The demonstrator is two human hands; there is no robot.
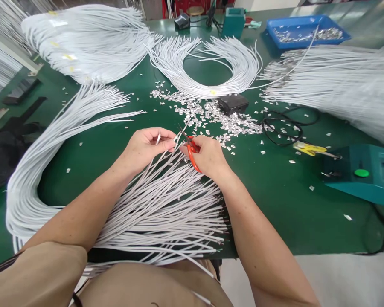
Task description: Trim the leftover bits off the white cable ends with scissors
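Observation:
My left hand (152,145) pinches a white cable near its tip, thumb against fingers. Close beside it, my right hand (208,155) is wrapped round the orange handles of a pair of scissors (193,155). The dark blades point up and left, at the end of the held cable. Below both hands a thick bundle of white cables (166,204) fans out, its tips towards the right. This bundle curves round the left side of the green table. Silvery-white offcuts (195,111) lie scattered just beyond the hands, around a small black block (233,104).
Further white cable bundles lie at the back left (92,42), back centre (208,85) and right (336,81). A blue tray (307,40) holds small metallic pieces. At the right stands a teal machine (365,170), with yellow-handled pliers (310,148) and a black cord (281,138) nearby.

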